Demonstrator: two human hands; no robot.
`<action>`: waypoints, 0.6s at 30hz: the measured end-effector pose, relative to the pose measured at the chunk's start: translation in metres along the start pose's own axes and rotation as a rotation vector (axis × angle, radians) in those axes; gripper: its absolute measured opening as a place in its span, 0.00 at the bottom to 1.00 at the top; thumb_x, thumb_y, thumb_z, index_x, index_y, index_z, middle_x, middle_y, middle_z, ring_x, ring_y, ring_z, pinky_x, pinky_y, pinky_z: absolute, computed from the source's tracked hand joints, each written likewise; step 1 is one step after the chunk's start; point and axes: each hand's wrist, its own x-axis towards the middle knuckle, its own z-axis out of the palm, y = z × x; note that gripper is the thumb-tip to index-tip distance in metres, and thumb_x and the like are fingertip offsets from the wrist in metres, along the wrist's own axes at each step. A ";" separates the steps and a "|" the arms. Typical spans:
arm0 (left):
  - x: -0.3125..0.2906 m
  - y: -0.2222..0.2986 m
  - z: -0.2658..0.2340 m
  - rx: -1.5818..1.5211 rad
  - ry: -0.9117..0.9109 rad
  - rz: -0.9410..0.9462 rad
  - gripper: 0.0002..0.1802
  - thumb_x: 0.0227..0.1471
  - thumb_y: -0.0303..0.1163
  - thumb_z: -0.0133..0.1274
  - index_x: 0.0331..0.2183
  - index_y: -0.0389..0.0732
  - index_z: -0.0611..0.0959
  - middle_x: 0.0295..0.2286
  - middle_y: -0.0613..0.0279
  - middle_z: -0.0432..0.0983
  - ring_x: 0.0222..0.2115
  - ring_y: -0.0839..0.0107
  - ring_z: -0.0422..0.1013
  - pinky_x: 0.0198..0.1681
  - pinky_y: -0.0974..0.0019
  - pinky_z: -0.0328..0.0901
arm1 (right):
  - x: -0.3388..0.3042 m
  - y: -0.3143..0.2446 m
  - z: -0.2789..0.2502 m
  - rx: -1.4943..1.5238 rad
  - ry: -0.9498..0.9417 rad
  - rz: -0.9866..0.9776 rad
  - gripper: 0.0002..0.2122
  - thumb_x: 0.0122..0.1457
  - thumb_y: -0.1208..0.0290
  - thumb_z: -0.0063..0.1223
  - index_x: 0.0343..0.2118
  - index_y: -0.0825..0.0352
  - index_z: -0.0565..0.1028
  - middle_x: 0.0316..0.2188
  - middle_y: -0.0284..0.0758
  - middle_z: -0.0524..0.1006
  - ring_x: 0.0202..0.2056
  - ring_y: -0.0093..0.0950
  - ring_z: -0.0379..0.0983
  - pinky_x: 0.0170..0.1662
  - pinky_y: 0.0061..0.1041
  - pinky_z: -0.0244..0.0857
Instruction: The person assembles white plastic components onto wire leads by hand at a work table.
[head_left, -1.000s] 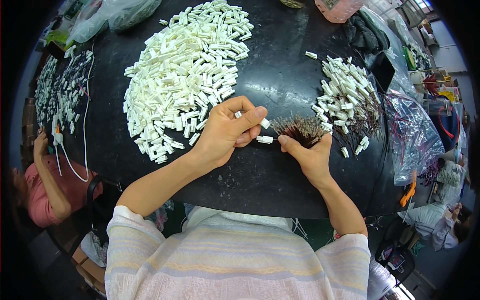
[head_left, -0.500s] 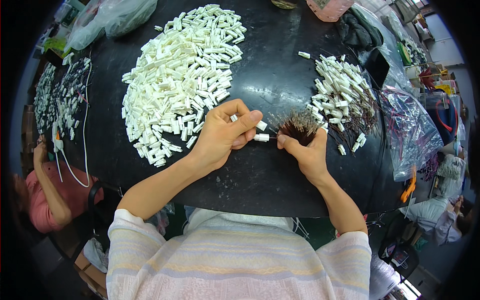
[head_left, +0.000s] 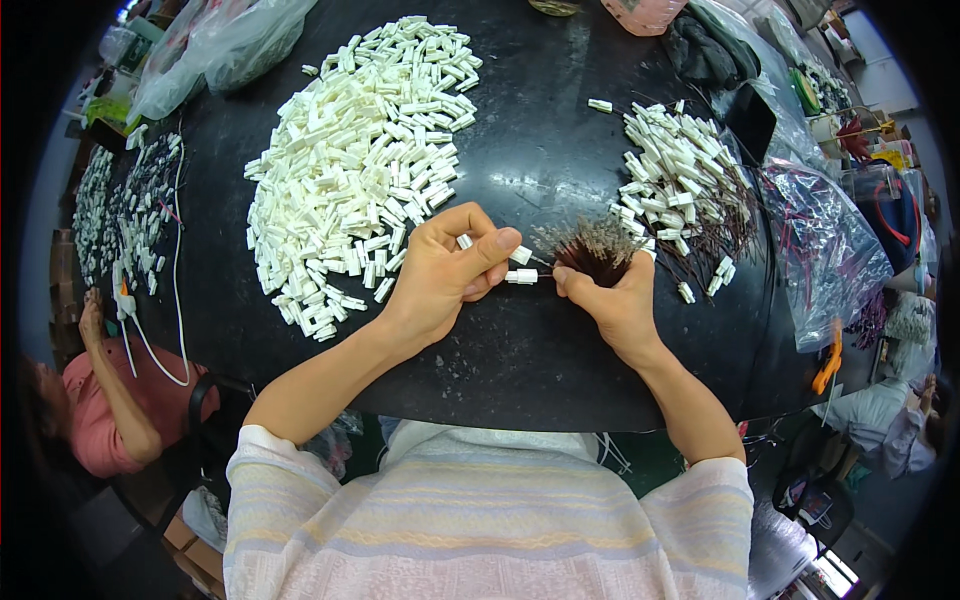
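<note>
My left hand (head_left: 450, 262) is closed, with several white plastic connector housings in its curled fingers. One housing (head_left: 521, 276) sticks out from the fingertips toward my right hand, in line with a thin dark wire. Just above it another housing (head_left: 520, 256) shows by the thumb. A bundle of brown wires (head_left: 597, 255) with metal terminals on the ends is gripped in my right hand (head_left: 612, 298), thumb and fingers pressed round it. The large heap of loose white housings (head_left: 350, 170) lies beyond my left hand. Past my right hand is a pile of housings with wires attached (head_left: 685, 180).
The black table (head_left: 520, 370) ends close in front of my body. A clear plastic bag (head_left: 815, 255) and orange-handled cutters (head_left: 827, 362) lie on the right. A white cable (head_left: 181, 250) crosses the left side. Co-workers sit on both sides, one in a pink top (head_left: 125, 405).
The view has shifted slightly. Both hands hold nearly the same pose, with the housing and the wire still in line between them.
</note>
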 end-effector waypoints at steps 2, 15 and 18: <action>-0.002 0.000 0.001 0.013 0.014 -0.003 0.11 0.46 0.31 0.53 0.18 0.42 0.70 0.13 0.68 0.66 0.11 0.87 0.54 0.12 0.82 0.46 | 0.000 -0.001 0.003 -0.004 0.010 -0.001 0.06 0.44 0.79 0.54 0.27 0.72 0.73 0.23 0.29 0.73 0.25 0.14 0.66 0.30 0.15 0.61; -0.002 0.000 0.008 0.436 0.034 0.130 0.10 0.46 0.33 0.53 0.22 0.36 0.76 0.15 0.70 0.66 0.18 0.85 0.60 0.21 0.80 0.54 | 0.001 0.004 0.006 -0.067 0.004 -0.127 0.06 0.45 0.79 0.53 0.28 0.72 0.73 0.22 0.27 0.73 0.24 0.14 0.66 0.28 0.14 0.60; 0.006 0.003 -0.009 -0.104 -0.184 -0.103 0.19 0.54 0.41 0.41 0.37 0.33 0.72 0.22 0.63 0.68 0.19 0.81 0.61 0.21 0.80 0.55 | 0.004 -0.004 0.004 0.005 0.069 0.055 0.07 0.45 0.80 0.53 0.30 0.71 0.72 0.22 0.28 0.72 0.24 0.14 0.66 0.28 0.15 0.61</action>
